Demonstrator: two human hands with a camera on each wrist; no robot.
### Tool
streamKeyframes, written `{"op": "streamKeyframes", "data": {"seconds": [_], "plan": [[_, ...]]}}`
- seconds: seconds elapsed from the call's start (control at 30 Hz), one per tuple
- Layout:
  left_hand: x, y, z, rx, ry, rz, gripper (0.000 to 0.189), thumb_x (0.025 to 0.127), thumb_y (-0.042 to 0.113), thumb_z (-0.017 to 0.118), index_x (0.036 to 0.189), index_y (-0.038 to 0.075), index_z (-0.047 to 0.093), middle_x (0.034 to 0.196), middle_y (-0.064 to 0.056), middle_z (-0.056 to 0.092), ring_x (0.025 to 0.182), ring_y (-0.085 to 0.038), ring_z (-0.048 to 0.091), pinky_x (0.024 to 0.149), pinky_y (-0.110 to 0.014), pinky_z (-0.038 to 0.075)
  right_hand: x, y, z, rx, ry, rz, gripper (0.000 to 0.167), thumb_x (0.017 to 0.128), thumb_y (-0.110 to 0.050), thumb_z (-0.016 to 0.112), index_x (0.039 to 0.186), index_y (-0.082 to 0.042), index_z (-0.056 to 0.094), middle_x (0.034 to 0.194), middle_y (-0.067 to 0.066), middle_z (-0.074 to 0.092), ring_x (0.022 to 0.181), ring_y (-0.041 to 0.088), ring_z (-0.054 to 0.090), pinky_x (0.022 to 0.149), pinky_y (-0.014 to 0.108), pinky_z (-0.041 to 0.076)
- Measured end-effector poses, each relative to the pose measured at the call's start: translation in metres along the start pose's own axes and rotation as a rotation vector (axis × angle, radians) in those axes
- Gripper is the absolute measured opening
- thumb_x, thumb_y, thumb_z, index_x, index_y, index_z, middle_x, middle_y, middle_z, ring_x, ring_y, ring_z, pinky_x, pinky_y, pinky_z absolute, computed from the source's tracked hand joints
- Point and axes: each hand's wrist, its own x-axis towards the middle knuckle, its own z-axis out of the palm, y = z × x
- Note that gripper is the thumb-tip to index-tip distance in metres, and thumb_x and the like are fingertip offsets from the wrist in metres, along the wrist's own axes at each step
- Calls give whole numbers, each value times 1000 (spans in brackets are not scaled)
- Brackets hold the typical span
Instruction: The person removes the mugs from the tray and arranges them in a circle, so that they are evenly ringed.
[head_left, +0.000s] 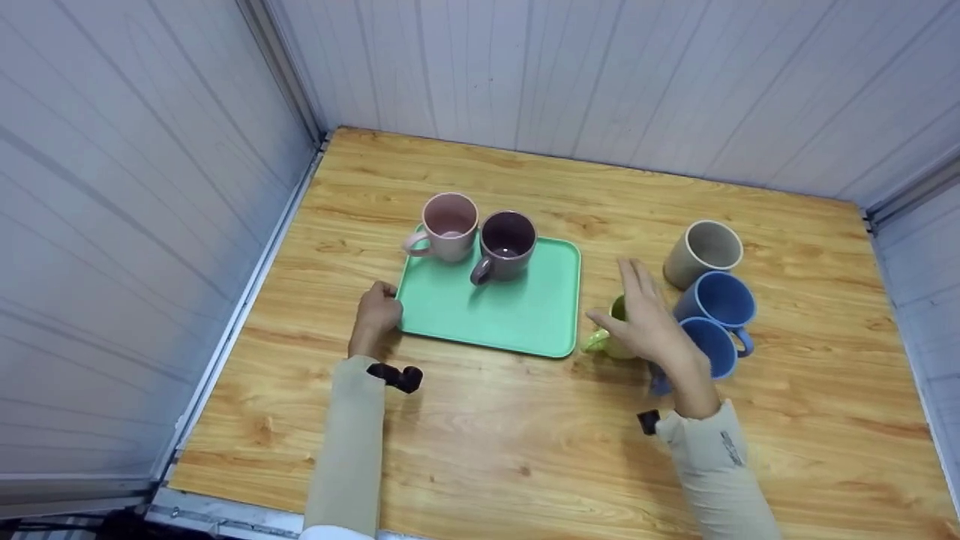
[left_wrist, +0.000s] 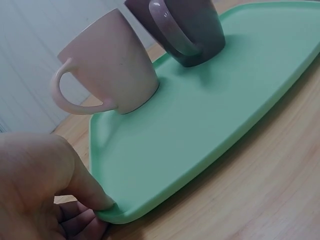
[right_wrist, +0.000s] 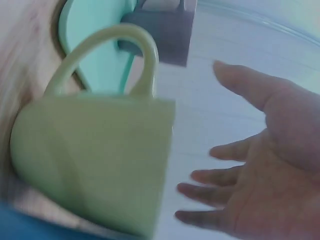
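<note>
My left hand [head_left: 379, 309] pinches the near left corner of a green tray [head_left: 517, 319]; in the left wrist view the thumb lies on top of the rim and the fingers are curled below it. On the tray's far side stand a pink mug [head_left: 450, 229] and a dark purple mug [head_left: 508, 244], both upright with handles toward the left. My right hand [head_left: 651, 322] hovers over a yellow-green mug [head_left: 616, 349], fingers spread. The right wrist view shows a gap between this hand [right_wrist: 265, 165] and the green mug [right_wrist: 95, 155], whose handle points at the tray.
Right of the green mug stand two blue mugs [head_left: 726, 298], close together, the nearer one partly behind my right wrist. Beyond them is a grey-beige mug [head_left: 701, 255]. White panel walls [head_left: 525, 75] bound the wooden table [head_left: 480, 435] at the back and sides.
</note>
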Motion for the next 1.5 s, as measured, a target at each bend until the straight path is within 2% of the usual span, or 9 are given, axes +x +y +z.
{"op": "streamKeyframes", "data": {"seconds": [0.17,0.37,0.5,0.6,0.7,0.97,1.17,1.33,1.5], "plan": [[0,1,3,32,1,8,44,87,2,29,130,1,41,135,-18,43,119,-30,41,104,-43,37,27,-21,7,83,28,-85,92,90,-40,63,154,-11,4,158,20,5,145,38,9,113,56,21],[1,0,4,14,22,0,41,91,4,30,130,1,43,133,-19,45,116,-29,43,101,-42,38,57,-51,18,58,31,-188,90,88,-36,66,153,-7,11,157,18,11,144,34,18,114,49,24],[0,0,5,-6,39,-8,40,91,5,31,129,2,44,131,-18,46,115,-29,44,100,-42,40,76,-66,30,78,-12,-197,91,87,-35,67,154,-10,9,158,21,5,144,36,16,114,50,24],[0,0,6,-3,50,-11,40,90,4,32,128,2,45,128,-17,48,112,-29,46,97,-41,41,89,-69,38,108,-49,-161,96,87,-35,68,154,-10,3,158,22,-1,145,36,11,115,49,21],[0,-1,7,-5,57,-10,41,89,2,32,127,2,46,126,-17,49,111,-29,46,96,-40,41,103,-66,44,137,-59,-141,102,85,-35,69,153,-4,0,158,22,-3,146,34,7,117,46,16],[-3,-1,6,-65,61,-12,42,87,0,32,127,3,45,126,-17,48,113,-29,45,98,-41,40,124,-62,55,218,-31,-177,108,79,-30,76,153,-4,1,159,19,3,147,29,9,118,42,15],[-2,-3,8,-23,90,30,42,86,-1,32,125,1,47,122,-18,50,109,-30,47,96,-41,42,134,-64,61,172,-2,-151,109,77,-30,77,153,-5,3,159,19,6,147,30,8,118,42,15],[0,-4,9,2,102,38,41,86,0,31,124,0,47,122,-18,50,107,-29,46,94,-40,41,136,-70,60,69,50,-106,106,73,-34,79,153,-12,13,152,19,23,140,35,23,110,48,30],[1,-5,10,17,108,52,41,87,2,31,124,0,48,122,-18,51,106,-29,47,93,-40,42,131,-75,53,-75,42,-52,106,68,-45,79,151,-12,23,142,21,28,131,37,32,98,52,41]]}}
